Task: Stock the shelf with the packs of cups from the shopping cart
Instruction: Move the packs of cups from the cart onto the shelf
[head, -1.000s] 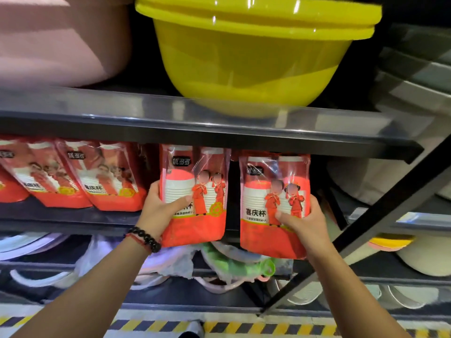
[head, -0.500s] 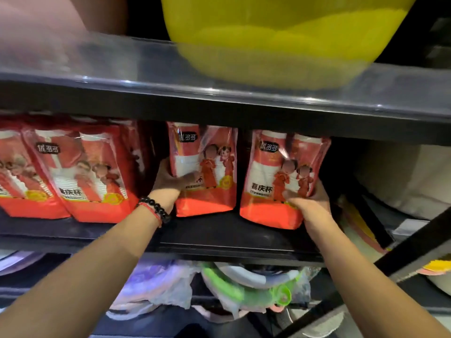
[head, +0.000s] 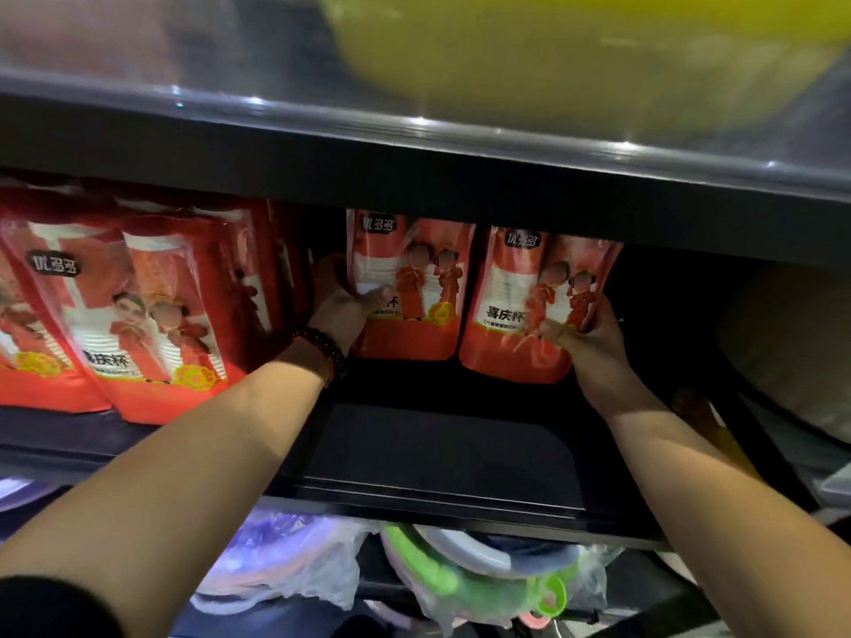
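The black shelf (head: pixel 442 458) is the landmark. Above it, a second board carries a blurred yellow basin (head: pixel 575 52). At the shelf's left end stands a row of red packs (head: pixel 152 315), leaning and reaching the front lip. Deeper in, near the middle, two packs stand side by side, almost touching. The left pack (head: pixel 416 287) is gripped at its left edge by the left hand (head: pixel 343 310), thumb across the front. The right pack (head: pixel 529 310) is pinched at its lower right corner by the right hand (head: pixel 587 338). In front of both, bare shelf runs to the lip. Below the shelf lie bagged plastic wares (head: pixel 460 577).
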Tool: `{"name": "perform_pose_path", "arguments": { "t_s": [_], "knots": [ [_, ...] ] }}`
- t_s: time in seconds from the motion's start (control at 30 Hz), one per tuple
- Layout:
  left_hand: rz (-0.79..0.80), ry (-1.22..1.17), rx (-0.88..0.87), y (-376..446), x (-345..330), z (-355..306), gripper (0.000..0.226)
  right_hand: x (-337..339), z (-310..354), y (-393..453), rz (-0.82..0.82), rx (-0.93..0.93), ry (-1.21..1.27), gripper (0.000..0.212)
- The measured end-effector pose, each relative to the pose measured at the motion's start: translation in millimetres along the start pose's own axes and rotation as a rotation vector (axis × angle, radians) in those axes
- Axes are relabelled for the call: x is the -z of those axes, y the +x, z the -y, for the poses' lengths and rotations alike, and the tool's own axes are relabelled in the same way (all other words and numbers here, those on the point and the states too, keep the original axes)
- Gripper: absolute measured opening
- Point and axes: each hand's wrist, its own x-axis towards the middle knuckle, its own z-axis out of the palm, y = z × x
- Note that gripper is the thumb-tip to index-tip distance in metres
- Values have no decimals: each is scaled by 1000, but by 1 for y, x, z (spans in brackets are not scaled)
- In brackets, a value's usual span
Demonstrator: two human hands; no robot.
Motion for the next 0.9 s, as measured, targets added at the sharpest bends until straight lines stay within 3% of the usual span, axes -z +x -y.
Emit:
{"name": "perform_pose_path", "arguments": {
  "t_s": [0.1,0.2,0.33,0.47,0.9],
  "knots": [
    [-35,31,-32,9,-6,2,76,2,-3,9,16,3,-8,70],
    [-39,-21,-18,16,-12,5,83,3,-5,17,33,-1,-8,60],
    [-12,-42,-39,25,-12,9,84,0,-7,25,7,-23,-19,57],
    [25,-62,-20,32,-13,11,66,0,-11,32,-1,-12,-43,64],
    [27,-84,64,30,-13,7,79,-3,-18,21,-16,-115,-109,66]
  ]
}}
